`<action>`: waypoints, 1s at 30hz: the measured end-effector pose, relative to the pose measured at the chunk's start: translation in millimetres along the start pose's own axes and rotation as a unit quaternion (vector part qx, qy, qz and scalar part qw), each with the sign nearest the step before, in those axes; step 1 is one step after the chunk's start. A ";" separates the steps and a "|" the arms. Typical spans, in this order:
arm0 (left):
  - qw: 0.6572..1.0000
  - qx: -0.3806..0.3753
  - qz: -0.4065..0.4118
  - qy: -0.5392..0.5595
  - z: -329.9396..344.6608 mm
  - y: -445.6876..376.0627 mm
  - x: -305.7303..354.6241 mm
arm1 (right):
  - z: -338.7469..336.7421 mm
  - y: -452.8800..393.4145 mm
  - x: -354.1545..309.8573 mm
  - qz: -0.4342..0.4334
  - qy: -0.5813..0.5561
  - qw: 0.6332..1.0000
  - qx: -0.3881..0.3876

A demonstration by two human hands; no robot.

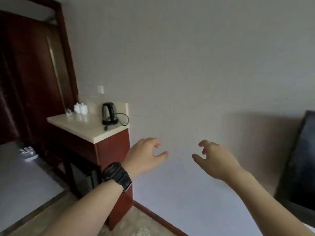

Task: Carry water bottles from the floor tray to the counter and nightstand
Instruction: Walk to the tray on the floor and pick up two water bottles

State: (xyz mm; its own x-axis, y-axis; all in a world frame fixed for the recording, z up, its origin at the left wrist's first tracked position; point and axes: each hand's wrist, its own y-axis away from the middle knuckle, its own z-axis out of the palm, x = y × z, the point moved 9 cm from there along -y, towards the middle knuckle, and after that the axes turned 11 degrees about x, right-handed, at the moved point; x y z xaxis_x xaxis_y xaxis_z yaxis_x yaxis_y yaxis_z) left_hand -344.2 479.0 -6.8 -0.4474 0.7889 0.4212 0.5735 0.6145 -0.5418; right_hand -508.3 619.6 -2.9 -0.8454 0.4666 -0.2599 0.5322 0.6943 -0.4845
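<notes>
A tray of water bottles (27, 151) with white caps stands on the floor at the far left, below and beyond the counter. The cream-topped counter (88, 127) on a red cabinet stands left of centre against the wall. My left hand (144, 155), with a black watch on the wrist, hangs in front of the wall just right of the cabinet; its fingers are loosely curled and hold nothing. My right hand (216, 157) is level with it, further right, also loosely curled and holding nothing. No nightstand is in view.
On the counter stand a black kettle (109, 114) with its cord, two white lidded cups (80, 108) and a small glass item (68, 112). A dark wooden door fills the left. A black TV screen (300, 160) leans in at the right edge. Patterned carpet lies below.
</notes>
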 end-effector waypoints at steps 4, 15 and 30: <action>0.989 0.066 -0.113 -0.066 -101.2 34.7 -135.7 | 68.1 -41.0 -165.7 -0.127 -0.082 0.988 -0.036; 0.904 0.184 -0.313 -0.225 -325.7 149.8 -369.5 | 168.3 -40.2 -534.8 -0.359 -0.256 0.892 -0.097; 0.887 0.178 -0.344 -0.250 -345.5 55.7 -611.5 | 348.8 -162.3 -732.7 -0.418 -0.267 0.857 -0.139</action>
State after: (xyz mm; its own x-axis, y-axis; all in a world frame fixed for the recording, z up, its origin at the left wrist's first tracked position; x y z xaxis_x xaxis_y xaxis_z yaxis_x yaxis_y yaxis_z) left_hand 198.4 31.1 -43.3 -0.9072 0.0735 0.4143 -0.1669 0.8410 -0.5147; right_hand 8.8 -26.1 -25.2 -0.7977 -0.5234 -0.2995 -0.3427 0.8021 -0.4892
